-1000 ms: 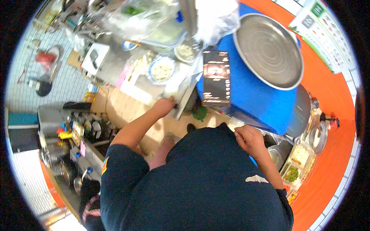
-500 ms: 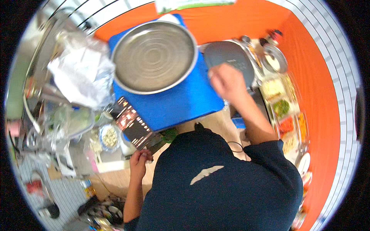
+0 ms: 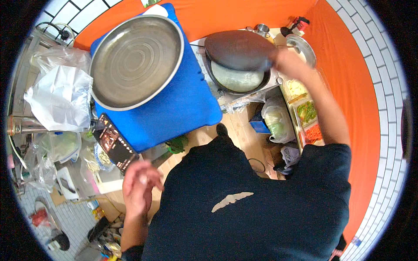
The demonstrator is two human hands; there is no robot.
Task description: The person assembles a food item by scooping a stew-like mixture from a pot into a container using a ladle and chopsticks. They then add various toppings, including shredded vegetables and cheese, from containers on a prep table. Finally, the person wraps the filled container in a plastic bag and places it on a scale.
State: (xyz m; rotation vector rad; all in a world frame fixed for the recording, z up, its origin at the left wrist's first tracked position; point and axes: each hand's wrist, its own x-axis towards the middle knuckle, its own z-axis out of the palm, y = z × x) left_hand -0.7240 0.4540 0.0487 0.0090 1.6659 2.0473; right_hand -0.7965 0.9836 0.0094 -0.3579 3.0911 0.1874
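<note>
My right hand (image 3: 289, 63) is closed at the right edge of a dark round lid (image 3: 239, 50) and holds it up at a tilt. Beneath it stands a round black pan (image 3: 237, 90), with a pale, whitish round sheet (image 3: 238, 79) inside. I cannot make out what that sheet is, and the lid hides its far part. Motion blurs the right fingers. My left hand (image 3: 141, 185) hovers by the lower end of a dark phone (image 3: 114, 143) with a lit screen. Its fingers are loosely bent and apart, holding nothing.
A wide, shallow metal pan (image 3: 138, 61) rests on a blue board (image 3: 196, 102) at the left. Food containers with shredded white, green (image 3: 308, 112) and orange (image 3: 313, 133) fillings line the right side. A white plastic bag (image 3: 61, 98) lies far left; an orange sheet (image 3: 348, 87) borders the counter.
The dark lid has gone from lying flat to tilted up, with my right hand now on it, uncovering the pan. My left hand has loosened its fingers. The whole view has shifted.
</note>
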